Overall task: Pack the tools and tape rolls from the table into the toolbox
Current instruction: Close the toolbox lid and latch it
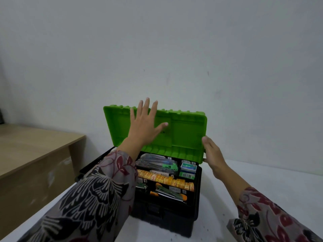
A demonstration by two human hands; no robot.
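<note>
A white wall (pixel 174 41) rises behind the toolbox (pixel 174 215), and a white desk (pixel 262 180) carries it. Left of the toolbox stands a wooden bench (pixel 35 154). The toolbox is black, and its green lid (pixel 187 131) is swung up at the back edge, with the inner face towards the camera.

The left hand (pixel 145 126) lies flat in front of the lid's inner face, left of its middle. Its fingers (pixel 146 105) are spread wide and straight and hold nothing; the tips reach above the lid's top rim. Whether the palm touches the plastic cannot be told. The right hand (pixel 213 154) grips the lid's right edge, thumb on the front and the other fingers hidden behind it.

Inside the toolbox a tray is filled. Packed cutters (pixel 155 163) lie at the back, and a yellow tape measure (pixel 166 179) runs across the middle. A stapler (pixel 167 193) with orange ends lies at the front, and small staple boxes (pixel 188 169) sit in the back right compartment.
</note>
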